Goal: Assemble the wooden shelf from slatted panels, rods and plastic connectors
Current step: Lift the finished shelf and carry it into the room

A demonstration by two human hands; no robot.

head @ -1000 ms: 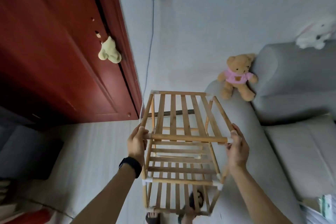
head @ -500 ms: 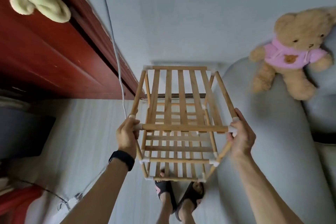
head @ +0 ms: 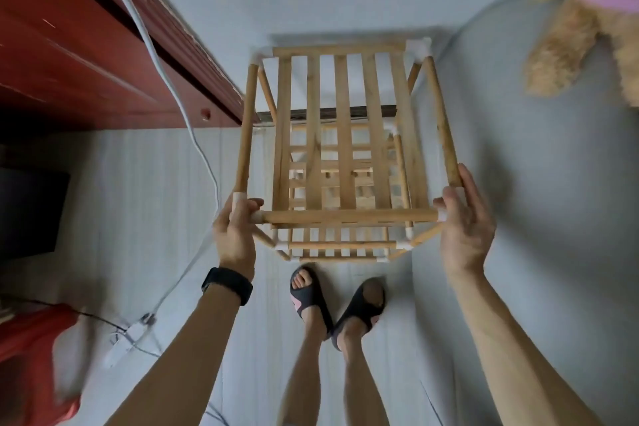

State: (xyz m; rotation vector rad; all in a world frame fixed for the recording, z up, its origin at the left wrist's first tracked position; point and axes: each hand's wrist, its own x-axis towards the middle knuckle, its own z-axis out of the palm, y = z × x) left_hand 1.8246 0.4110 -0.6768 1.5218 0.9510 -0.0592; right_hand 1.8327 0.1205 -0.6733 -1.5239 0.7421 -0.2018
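Left grip, right grip hold shelf beside sofa.

Head view: worn on person's head | faces steeply down | near, directly above wooden shelf | floor below.

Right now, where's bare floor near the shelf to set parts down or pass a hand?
Free: pale floor between the white cable, red door and black object. A narrower strip between the left forearm and feet. Crowded: sofa close beside the shelf; power strip and wires lower left.
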